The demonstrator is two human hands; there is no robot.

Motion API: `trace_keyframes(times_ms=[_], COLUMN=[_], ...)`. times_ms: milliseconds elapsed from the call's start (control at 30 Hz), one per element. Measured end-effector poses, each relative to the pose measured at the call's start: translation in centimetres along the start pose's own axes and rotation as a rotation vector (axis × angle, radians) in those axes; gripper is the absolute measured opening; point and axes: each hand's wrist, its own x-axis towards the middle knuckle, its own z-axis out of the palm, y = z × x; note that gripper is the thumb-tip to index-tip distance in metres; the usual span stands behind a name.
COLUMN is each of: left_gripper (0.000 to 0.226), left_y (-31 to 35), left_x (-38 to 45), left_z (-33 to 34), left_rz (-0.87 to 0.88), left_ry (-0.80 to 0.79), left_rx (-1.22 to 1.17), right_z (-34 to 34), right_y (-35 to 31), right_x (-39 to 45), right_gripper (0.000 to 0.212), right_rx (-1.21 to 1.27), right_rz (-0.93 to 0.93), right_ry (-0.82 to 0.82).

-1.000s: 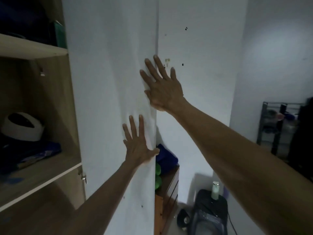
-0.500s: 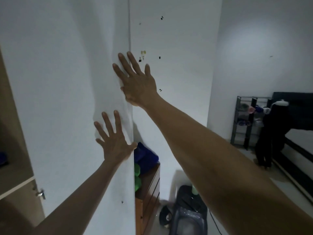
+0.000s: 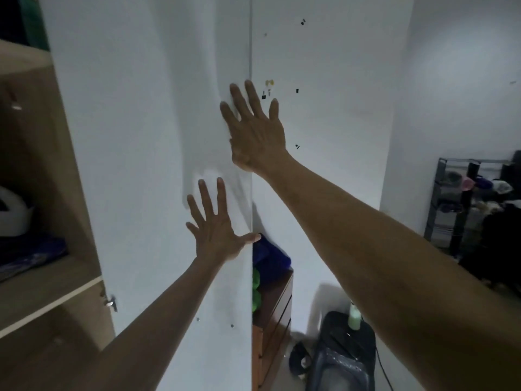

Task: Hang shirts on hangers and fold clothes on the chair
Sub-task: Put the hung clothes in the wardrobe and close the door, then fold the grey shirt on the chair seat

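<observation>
Both hands, left hand [image 3: 215,235] and right hand [image 3: 255,131], press flat, fingers spread, on the white wardrobe door [image 3: 158,165] beside wooden shelves [image 3: 42,289].

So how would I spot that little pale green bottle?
Find the white wardrobe door that both hands press, then look down past its right edge to the floor. A dark bag sits there, and the bottle stands upright on top, the only pale, slim thing there.
</observation>
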Motion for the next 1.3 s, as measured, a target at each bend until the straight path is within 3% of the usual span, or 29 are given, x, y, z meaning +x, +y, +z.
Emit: trace_keyframes(times_ms=[333, 600, 667, 967, 1167, 1300], left_gripper=[0.118, 0.112, 0.106, 0.084, 0.068, 0.062], left_y=[-9.2, -14.7, -13.8, -5.1, 5.3, 12.6], left_x=[-8.4, -28.3, -33.2, -59.8, -75.9, -85.0], left_z=[-14.4, -34.2, -37.7, -52.0, -55.2, -53.4], left_rz=[-0.128, -0.515, -0.591, -1.241, -1.668, -1.943], left_ry=[0.078, 0.269, 0.278, 0.389, 0.571, 0.754], left_rx=[0.172, 0.504, 0.558, 0.599, 0.633, 0.661], right_z=[-5.0, -16.8, -19.8, -37.2, -49.5, -56.2], right_y=[-12.0, -27.9, -31.0, -47.6, -54.7, -57.4], right_x=[-0.2, -7.1, -9.7, -24.2, -36.5, -46.5], right_gripper=[0.057, 0.046, 0.042, 0.032, 0.039, 0.040], right_rx=[0.464, 0.990, 1.054, 1.243, 1.309, 1.365], right_rz=[-0.072, -0.342, -0.430, -1.013, -1.468, -1.777], right_ry=[-0.022, -0.167, -0.159, -0.345, -0.321, -0.363])
